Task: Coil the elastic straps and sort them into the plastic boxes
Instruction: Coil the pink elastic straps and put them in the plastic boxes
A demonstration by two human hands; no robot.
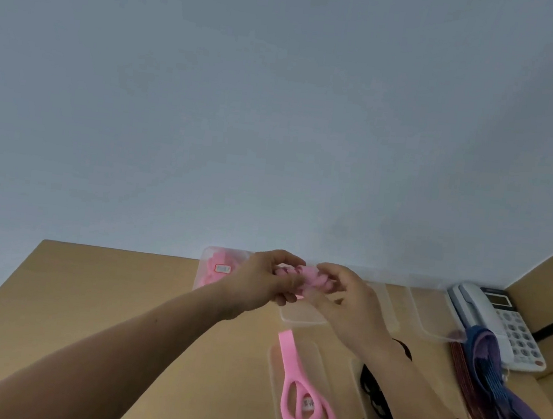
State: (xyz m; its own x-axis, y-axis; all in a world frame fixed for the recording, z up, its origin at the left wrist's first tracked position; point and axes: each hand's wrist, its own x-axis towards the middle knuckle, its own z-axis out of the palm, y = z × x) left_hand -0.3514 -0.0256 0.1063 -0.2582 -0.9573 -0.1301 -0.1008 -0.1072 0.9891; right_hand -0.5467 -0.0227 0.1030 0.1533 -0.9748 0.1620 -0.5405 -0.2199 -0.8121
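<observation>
While both hands hovered above the far side of the table (84, 308), the plastic box (201, 269) holding pink coils sat just at 9 o'clock of them. Your left hand (263, 282) pinched the pink strap (298, 274), fingers curled round it. The part-wound roll hung between the two hands, off the table. Your right hand (347, 303) gripped its other side, thumb and fingertips curled on the roll.

Judgement: winding was under way. You would have done best to hold the left pinch fixed as the core and feed turns with the right under light, even tension. The end needed tucking in before release, since elastic likely springs open.

A clear box (304, 319) lay at 6 o'clock of the hands, a loose pink strap (302, 398) beyond it. Black straps (373, 392) lay at 5 o'clock, and a blue, purple and maroon bundle (489, 381) at 4.
</observation>
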